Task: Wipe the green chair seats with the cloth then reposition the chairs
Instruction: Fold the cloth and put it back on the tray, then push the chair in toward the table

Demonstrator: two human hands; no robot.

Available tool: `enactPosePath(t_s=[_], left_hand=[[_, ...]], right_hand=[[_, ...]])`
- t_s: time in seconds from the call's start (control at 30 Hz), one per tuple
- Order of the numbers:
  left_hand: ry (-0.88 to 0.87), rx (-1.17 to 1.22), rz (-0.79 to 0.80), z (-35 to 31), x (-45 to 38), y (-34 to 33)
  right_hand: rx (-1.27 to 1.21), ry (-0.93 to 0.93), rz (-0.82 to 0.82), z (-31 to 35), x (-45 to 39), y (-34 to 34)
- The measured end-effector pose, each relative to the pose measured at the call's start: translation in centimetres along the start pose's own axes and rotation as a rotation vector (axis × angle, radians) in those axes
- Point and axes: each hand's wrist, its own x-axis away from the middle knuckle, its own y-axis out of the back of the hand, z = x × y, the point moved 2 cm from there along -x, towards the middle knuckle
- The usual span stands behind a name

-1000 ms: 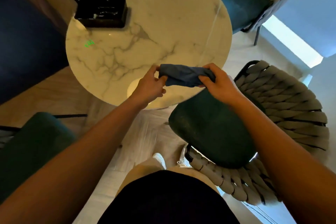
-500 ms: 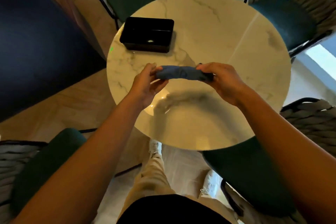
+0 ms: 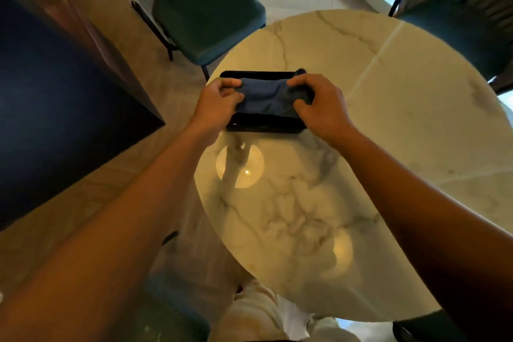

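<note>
A folded dark blue cloth (image 3: 265, 98) is stretched between both hands, right over a black rectangular tray (image 3: 266, 125) on the round marble table (image 3: 374, 133). My left hand (image 3: 219, 103) pinches the cloth's left end and my right hand (image 3: 319, 104) grips its right end. One green-seated chair (image 3: 205, 14) with a woven back stands beyond the table at the upper left. A second green chair (image 3: 455, 28) stands at the upper right, its seat partly under the table edge.
A dark blue cabinet (image 3: 55, 108) fills the left side. A corner of another green seat (image 3: 422, 327) shows at the bottom right, and a blurred green seat (image 3: 166, 314) lies under my left forearm. My legs are below the table edge.
Both hands carried the cloth forward across the table, from above the near chair to over the black tray. My view moved forward with them, bringing the far chairs closer.
</note>
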Motion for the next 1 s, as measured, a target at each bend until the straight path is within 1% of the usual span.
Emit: enactPosePath(t_s=[0.07,0.13,0.17,0.2,0.27,0.47,0.6,0.7,0.9,1.0], left_hand=[[-0.021,-0.088,0.018,0.5,-1.9,0.3],[-0.128,-0.293,0.032,1.4,-3.0,0.2],[-0.198,-0.404,0.055,1.8,-3.2,0.0],[-0.25,-0.487,0.09,2.1,-3.2,-0.3],[-0.303,-0.567,0.157,2.7,-3.0,-1.2],[-0.436,-0.702,0.262,2.5,-1.4,-4.1],[-0.553,-0.849,0.327,1.2,0.7,-7.1],[-0.654,-0.905,0.401,0.4,3.3,-10.3],[-0.841,-0.938,0.58,0.6,9.2,-18.4],[-0.932,-0.94,0.684,1.2,12.6,-22.6]], right_hand=[[0.074,0.0,0.117,-0.7,-1.4,-1.2],[0.191,0.013,0.286,-1.7,-2.5,-2.4],[0.246,0.02,0.344,-2.1,-2.8,-2.7],[0.288,0.026,0.374,-2.4,-3.0,-3.0],[0.317,0.024,0.389,-2.8,-3.2,-3.0],[0.318,-0.013,0.329,-2.9,-1.0,-0.5],[0.35,-0.105,0.294,-2.8,2.5,2.9],[0.356,-0.176,0.297,-3.2,6.8,5.5],[0.347,-0.379,0.148,-6.8,17.7,10.9],[0.289,-0.505,0.081,-8.4,23.7,13.4]])
